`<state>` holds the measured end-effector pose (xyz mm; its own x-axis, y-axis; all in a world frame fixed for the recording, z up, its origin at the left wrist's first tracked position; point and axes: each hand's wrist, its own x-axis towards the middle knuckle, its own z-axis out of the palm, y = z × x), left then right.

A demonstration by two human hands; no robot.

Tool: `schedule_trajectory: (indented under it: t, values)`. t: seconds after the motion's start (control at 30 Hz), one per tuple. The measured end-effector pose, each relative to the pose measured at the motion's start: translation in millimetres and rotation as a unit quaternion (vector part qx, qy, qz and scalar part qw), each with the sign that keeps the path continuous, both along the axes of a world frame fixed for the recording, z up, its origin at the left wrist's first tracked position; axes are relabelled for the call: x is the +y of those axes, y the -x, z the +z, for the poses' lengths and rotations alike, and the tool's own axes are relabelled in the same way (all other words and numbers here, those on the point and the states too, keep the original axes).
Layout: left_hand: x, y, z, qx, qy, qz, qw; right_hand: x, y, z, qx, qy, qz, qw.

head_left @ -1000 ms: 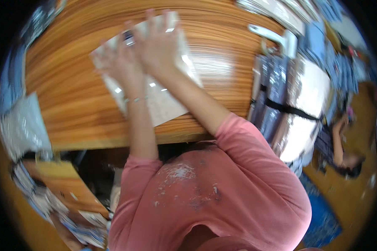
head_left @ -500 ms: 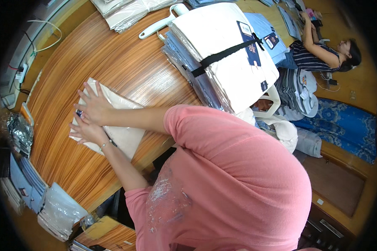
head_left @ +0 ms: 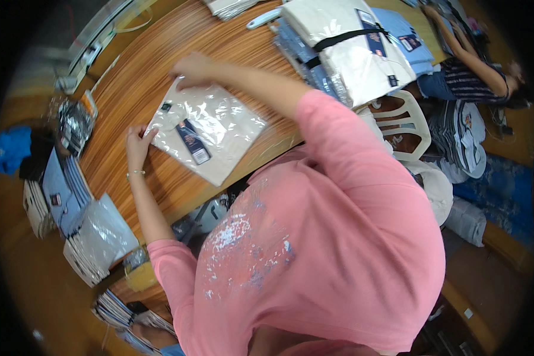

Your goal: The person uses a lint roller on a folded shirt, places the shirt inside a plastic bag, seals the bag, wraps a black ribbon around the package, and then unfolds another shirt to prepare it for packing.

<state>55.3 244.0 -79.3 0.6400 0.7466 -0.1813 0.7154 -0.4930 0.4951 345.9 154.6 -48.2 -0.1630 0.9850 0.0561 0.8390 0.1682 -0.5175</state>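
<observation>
Cream shirt (head_left: pixel 237 118), folded inside a clear bag (head_left: pixel 216 169), is lying at an angle on the wood-grain bench (head_left: pixel 110 148), near the front edge. A dark blue tag (head_left: pixel 193 142) and 1 small dark label (head_left: pixel 167 107) are showing through the plastic, which is throwing glare.

2 hands are working, well apart. Left hand (head_left: pixel 139 142) is pinching the bag's left corner between thumb and fingers; a thin bracelet (head_left: pixel 135 173) is circling that wrist. Right hand (head_left: pixel 194 69) is curling over the far corner; fingertips are blurring, so I can't tell if they're pinching.

Around it: a strapped stack of bagged shirts (head_left: pixel 362 65) is sitting at the bench's right end, black strap (head_left: pixel 344 39) running across it. Light blue handle (head_left: pixel 264 19) is poking out just beside that stack. Blue shirts (head_left: pixel 406 44) are lying beyond it. White plastic chair (head_left: pixel 418 127) is standing to the right. Co-worker in a striped top (head_left: pixel 471 77) is reaching with both arms, top right. More blue shirts (head_left: pixel 65 190) are resting left of the bench.
</observation>
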Motion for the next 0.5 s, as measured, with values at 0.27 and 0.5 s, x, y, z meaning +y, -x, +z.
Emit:
schedule_trajectory:
  t: [0.27, 0.5]
  values:
    - [-145.6, 26.6, -60.4, -0.574, 0.635, 0.254, 0.451, -134.5, 46.4, -45.1, 0.643, 0.206, -0.292, 0.677]
    - [-94.8, 25.3, 13.0, -0.522, 0.574, 0.182, 0.605, -134.3, 73.7, -5.1, 0.647, 0.095, -0.356, 0.667]
